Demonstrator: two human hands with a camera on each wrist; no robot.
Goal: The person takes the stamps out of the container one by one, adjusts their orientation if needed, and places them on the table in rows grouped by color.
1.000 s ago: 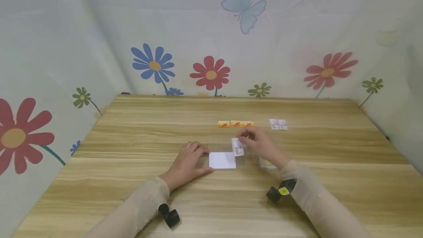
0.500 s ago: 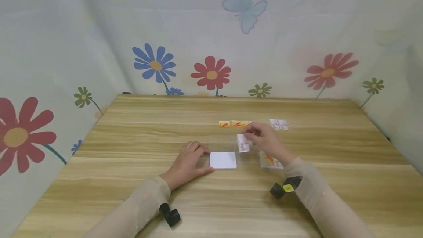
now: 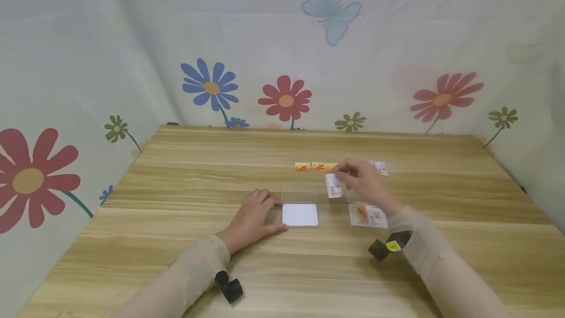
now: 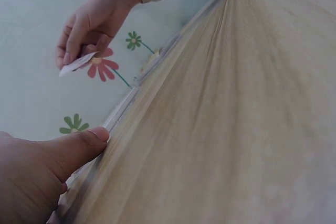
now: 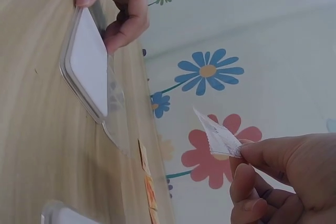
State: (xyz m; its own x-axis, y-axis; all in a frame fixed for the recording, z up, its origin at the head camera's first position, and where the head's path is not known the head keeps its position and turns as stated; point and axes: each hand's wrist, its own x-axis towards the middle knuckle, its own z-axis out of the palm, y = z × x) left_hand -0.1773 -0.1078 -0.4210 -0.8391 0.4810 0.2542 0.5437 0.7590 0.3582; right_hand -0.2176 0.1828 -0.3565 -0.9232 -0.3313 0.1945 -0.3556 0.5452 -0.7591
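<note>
Packet (image 3: 334,186) — white, pinched between right hand's (image 3: 365,180) thumb and finger — hung right of white case (image 3: 300,215); left hand (image 3: 252,221) clamped case's left end; yellow packets (image 3: 320,166) lay beyond case.

The wood-grained table (image 3: 198,171) is carrying a row of yellow-orange packets (image 3: 320,166), parallel to its far edge. White packets (image 3: 380,168), seemingly two, partly hidden, are lying nearer the right edge. Farther from the far edge, a white-lined case (image 3: 300,215) and a clear case (image 3: 353,216) are sitting apart.
</note>
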